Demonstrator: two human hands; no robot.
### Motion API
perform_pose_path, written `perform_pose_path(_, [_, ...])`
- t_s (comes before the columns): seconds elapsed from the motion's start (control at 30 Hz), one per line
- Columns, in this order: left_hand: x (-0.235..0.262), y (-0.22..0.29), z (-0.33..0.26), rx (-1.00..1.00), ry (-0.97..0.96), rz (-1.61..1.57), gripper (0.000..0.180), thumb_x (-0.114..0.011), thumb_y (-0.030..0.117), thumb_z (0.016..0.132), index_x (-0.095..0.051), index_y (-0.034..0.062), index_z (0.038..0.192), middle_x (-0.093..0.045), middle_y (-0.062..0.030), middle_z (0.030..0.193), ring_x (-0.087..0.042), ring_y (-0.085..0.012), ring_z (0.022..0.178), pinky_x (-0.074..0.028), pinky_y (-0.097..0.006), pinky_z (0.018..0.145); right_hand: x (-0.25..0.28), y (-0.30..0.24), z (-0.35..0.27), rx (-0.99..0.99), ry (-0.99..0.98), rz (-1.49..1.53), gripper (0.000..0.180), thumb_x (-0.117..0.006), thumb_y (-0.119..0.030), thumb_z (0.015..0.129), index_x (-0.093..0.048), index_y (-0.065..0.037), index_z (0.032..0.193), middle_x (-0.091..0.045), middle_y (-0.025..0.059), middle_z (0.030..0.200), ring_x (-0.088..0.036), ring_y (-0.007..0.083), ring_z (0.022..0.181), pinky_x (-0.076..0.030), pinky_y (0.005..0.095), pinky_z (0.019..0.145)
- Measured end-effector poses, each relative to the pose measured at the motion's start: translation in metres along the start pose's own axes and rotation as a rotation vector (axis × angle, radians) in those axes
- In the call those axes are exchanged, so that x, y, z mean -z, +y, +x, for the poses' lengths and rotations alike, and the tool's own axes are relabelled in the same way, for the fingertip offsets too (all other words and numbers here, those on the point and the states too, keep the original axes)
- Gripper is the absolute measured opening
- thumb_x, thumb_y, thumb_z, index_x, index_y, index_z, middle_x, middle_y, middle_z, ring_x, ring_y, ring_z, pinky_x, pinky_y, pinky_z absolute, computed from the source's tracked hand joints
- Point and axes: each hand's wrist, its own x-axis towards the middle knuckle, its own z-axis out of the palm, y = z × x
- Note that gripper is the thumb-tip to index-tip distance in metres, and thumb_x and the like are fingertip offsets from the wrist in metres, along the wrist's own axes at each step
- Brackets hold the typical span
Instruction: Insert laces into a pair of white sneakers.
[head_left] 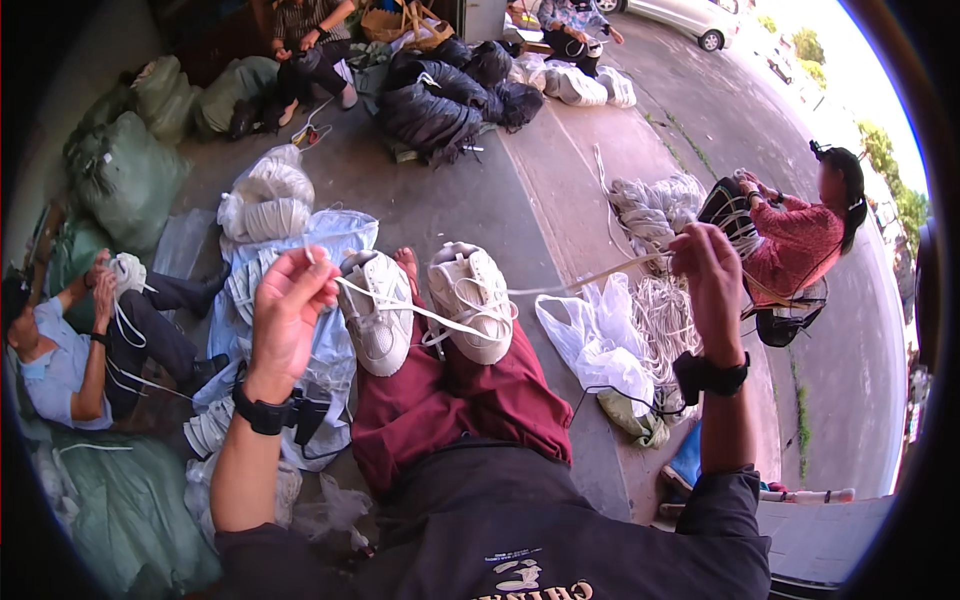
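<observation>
A pair of white-grey sneakers rests on my thighs, the left sneaker (378,325) and the right sneaker (470,300) side by side with toes toward me. My left hand (292,305) is raised left of them, thumb and fingers pinching a white shoelace (400,305). That lace crosses the front of both sneakers. From the right sneaker a lace stretch (590,274) runs out nearly straight to my right hand (708,275). The right hand's fingers are bent and pressed together on it, well away from the sneakers.
Blue-white sheeting (340,235) with bagged shoes lies at left. Right of my legs are a clear plastic bag (600,335) and heaped white laces (665,320). A person in blue (65,365) handles a shoe at left; another in red (790,240) sits at right. Black sacks (440,95) lie ahead.
</observation>
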Motion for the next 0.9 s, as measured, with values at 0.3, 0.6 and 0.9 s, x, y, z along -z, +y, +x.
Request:
perform_pose_path(0.3, [0.131, 0.133, -0.008, -0.4, 0.379, 0.188, 0.037, -0.058, 0.017, 0.1, -0.056, 0.0018, 0.133, -0.065, -0.006, 0.116, -0.059, -0.0044, 0.087, -0.046, -0.018, 0.08, 0.219, -0.086, 0.056, 0.26, 0.509, 0.27, 0.035, -0.043, -0.017, 0.107, -0.051, 0.008, 0.13, -0.062, 0.0163, 0.125, -0.062, 0.0211, 0.112, -0.049, 0.0305, 0.107])
perform_pose_path(0.6, [0.092, 0.122, 0.002, -0.651, 0.438, 0.36, 0.038, -0.043, 0.017, 0.101, -0.056, -0.0035, 0.13, -0.065, -0.0152, 0.114, -0.059, -0.0199, 0.115, -0.046, -0.032, 0.097, 0.384, -0.092, 0.076, 0.164, 0.55, 0.13, 0.031, -0.046, -0.013, 0.105, -0.054, 0.003, 0.13, -0.066, 0.0152, 0.124, -0.068, 0.0102, 0.084, -0.06, 0.0218, 0.078])
perform_pose_path(0.9, [-0.064, -0.049, 0.036, -0.078, -0.227, 0.426, 0.02, -0.057, 0.007, 0.095, -0.066, 0.0007, 0.112, -0.059, 0.0061, 0.074, -0.042, 0.0018, 0.057, -0.033, -0.017, 0.051, 0.353, -0.106, 0.065, 0.203, 0.72, 0.011, 0.022, -0.055, -0.015, 0.102, -0.063, -0.003, 0.12, -0.07, 0.0081, 0.114, -0.059, 0.0022, 0.069, -0.051, 0.0134, 0.063])
